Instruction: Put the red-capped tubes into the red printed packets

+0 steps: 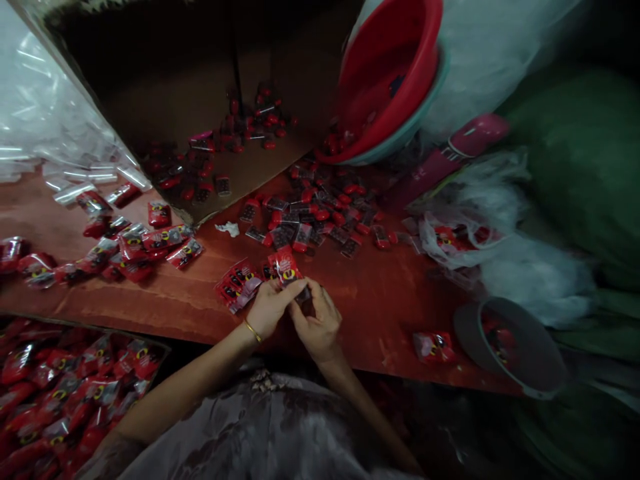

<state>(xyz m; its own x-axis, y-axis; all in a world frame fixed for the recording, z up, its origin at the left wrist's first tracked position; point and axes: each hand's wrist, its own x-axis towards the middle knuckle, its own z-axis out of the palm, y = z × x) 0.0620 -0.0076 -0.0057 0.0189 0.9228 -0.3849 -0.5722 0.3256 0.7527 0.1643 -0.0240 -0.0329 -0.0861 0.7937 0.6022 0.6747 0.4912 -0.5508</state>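
A red printed packet with a yellow-and-black figure is held upright in front of me, over the table. My left hand, with a gold bracelet at its wrist, pinches the packet between thumb and fingers. Closed at the packet's lower end is my right hand, its fingers bent. Something dark shows between the two hands, too covered to make out. Flat red printed sleeves lie just left of my left hand. Beyond my hands spreads a heap of small clear boxes with red ends and dark contents.
A cardboard box lies open at the back with more small boxes inside. Filled packets lie left, and a full bin sits below. To the right are a red basin, a magenta bottle, plastic bags and a grey container.
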